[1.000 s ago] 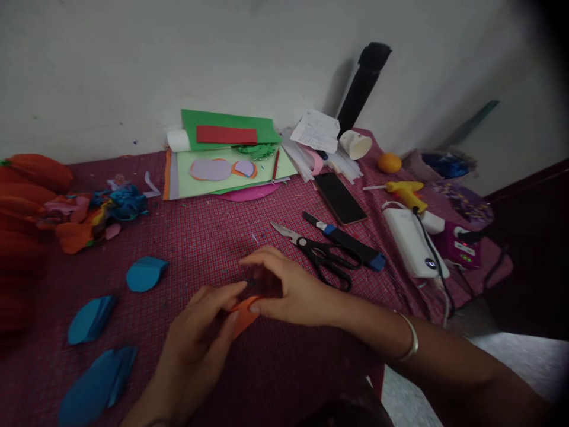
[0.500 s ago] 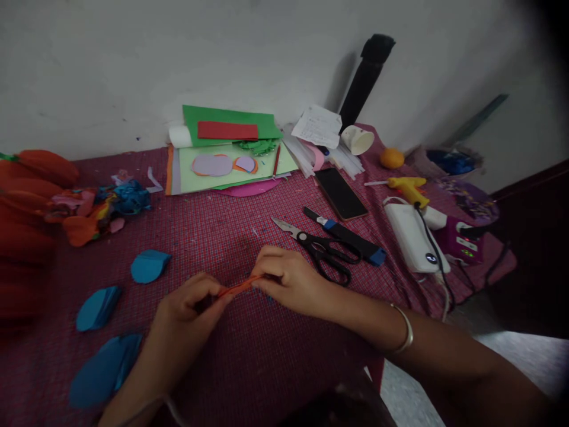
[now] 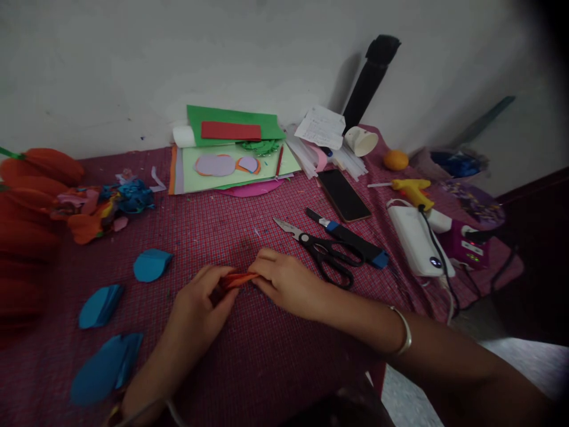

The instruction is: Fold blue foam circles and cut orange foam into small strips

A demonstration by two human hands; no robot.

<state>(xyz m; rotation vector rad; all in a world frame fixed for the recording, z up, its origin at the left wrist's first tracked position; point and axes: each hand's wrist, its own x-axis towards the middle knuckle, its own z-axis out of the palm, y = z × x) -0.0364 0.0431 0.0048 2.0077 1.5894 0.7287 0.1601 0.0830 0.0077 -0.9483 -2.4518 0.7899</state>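
Both my hands pinch a small folded piece of orange paper (image 3: 235, 279) low over the red checked tablecloth (image 3: 208, 225). My left hand (image 3: 200, 308) grips its left end with the fingers closed. My right hand (image 3: 284, 283) grips its right end, thumb and fingers pressed together; a metal bangle is on that wrist. The paper lies edge-on and nearly flat between the fingertips. Black-handled scissors (image 3: 320, 249) lie just right of my right hand.
Three stacks of blue paper shapes (image 3: 151, 264) lie at the left. Coloured paper sheets (image 3: 231, 160) are stacked by the wall. A phone (image 3: 344, 194), a blue-black cutter (image 3: 351, 237), a yellow glue gun (image 3: 411, 190), a white power bank (image 3: 418, 240) and an orange fruit (image 3: 395, 160) lie to the right. Orange paper forms (image 3: 31, 196) sit far left.
The orange paper went from a broad flap below my hands to a thin, flattened strip pinched between them. Both hands closed in and dropped toward the cloth.
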